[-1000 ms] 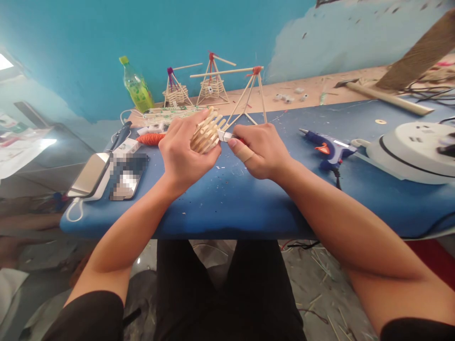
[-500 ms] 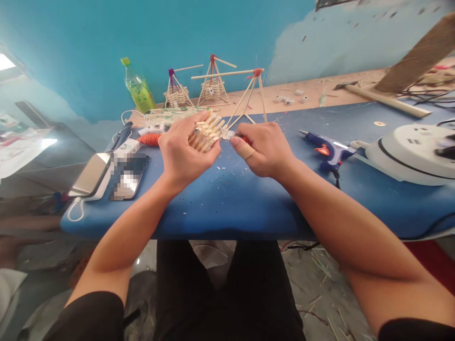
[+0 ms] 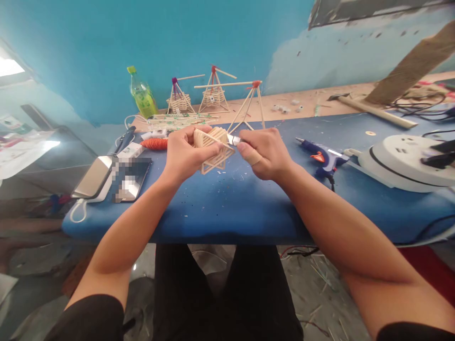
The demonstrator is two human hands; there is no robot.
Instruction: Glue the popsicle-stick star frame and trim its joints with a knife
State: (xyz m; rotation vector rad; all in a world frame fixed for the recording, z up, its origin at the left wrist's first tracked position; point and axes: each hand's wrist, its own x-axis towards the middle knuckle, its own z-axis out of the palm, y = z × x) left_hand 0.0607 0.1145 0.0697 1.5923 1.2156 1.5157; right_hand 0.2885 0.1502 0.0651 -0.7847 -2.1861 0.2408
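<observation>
Stick frame [image 3: 213, 150] turned; left hand [image 3: 185, 156] grip holds it, knife [image 3: 233, 139] touching.

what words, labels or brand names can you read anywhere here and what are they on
No text here can be read.
Green bottle label: too small.
White box print: blurred.
Phone screen: pixelated.
Stick packets: green print, too small.
Stick frame and knife: no print shows.

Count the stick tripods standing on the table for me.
3: a purple-topped tripod near the green bottle, a red-topped tripod to its right, and a taller tripod just behind the right hand. Others could be hidden.
</observation>
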